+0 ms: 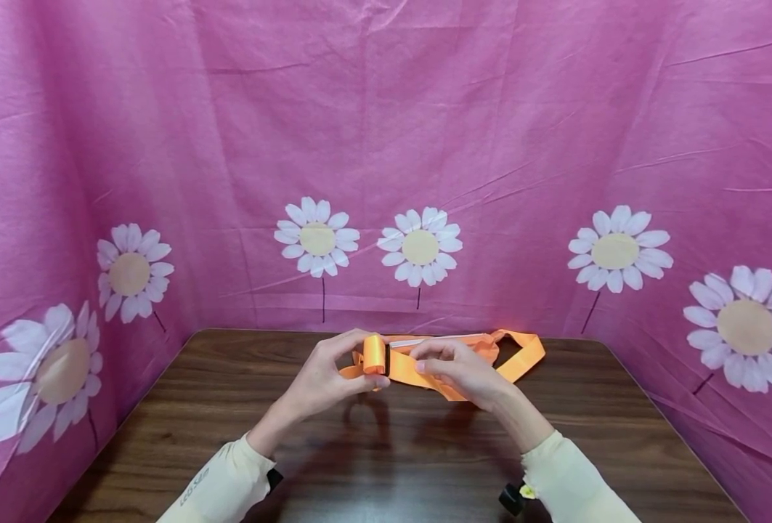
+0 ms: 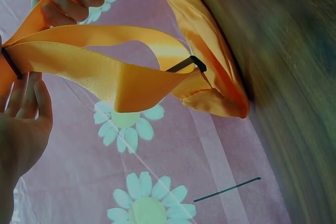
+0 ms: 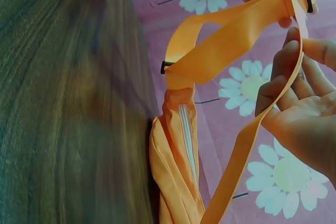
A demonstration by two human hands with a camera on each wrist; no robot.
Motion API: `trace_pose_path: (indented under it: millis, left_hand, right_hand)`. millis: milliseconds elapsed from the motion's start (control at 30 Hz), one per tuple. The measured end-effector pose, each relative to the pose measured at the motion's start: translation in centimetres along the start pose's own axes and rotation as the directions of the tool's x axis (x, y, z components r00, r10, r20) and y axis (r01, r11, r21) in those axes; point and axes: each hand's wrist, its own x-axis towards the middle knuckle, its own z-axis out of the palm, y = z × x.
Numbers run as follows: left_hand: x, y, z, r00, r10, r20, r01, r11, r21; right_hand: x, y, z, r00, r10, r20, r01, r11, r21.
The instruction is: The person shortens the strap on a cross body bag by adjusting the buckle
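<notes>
An orange fabric bag (image 3: 173, 166) with a pale zipper (image 3: 187, 137) lies along the far part of the table. Its long orange strap (image 1: 523, 359) rises from it into both hands. My left hand (image 1: 320, 374) pinches the strap at a black slider (image 1: 388, 361), thumb below and fingers above, where a loop of strap bulges out. Right of the slider, my right hand (image 1: 464, 370) holds the strap between thumb and fingers. In the right wrist view the strap runs down past that hand's curled fingers. A second black buckle (image 3: 166, 67) joins the strap's doubled length near the bag's end.
The dark wood-grain table (image 1: 359, 465) extends in front of both forearms. Close behind its far edge hangs a pink cloth (image 1: 477, 145) printed with white daisies, which also encloses both sides. Pale sleeves (image 1: 575, 479) cover the forearms.
</notes>
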Motion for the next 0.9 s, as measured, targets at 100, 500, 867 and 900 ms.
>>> trace_pose_path:
  millis: [100,500,867,900]
  left_hand:
    - [-0.1,0.0,0.2,1.000,-0.010,0.008,0.010,1.000,-0.002]
    - [0.0,0.4,0.7,1.000,0.006,0.016,-0.006,0.999,-0.044]
    - [0.5,2.3,0.4,0.999,0.052,-0.007,-0.052,0.998,-0.026]
    - [0.4,1.9,0.4,0.999,0.050,-0.011,-0.051,0.999,-0.020]
  right_hand:
    - [0.0,-0.1,0.4,1.000,0.000,0.002,0.000,1.000,-0.002]
    - [-0.1,-1.3,1.5,0.999,0.006,-0.041,-0.007,1.000,-0.021]
    - [0.0,-0.9,0.7,0.997,0.032,-0.065,-0.035,0.998,-0.046]
    - [0.0,-0.9,0.5,0.997,0.036,-0.067,-0.039,0.998,-0.038]
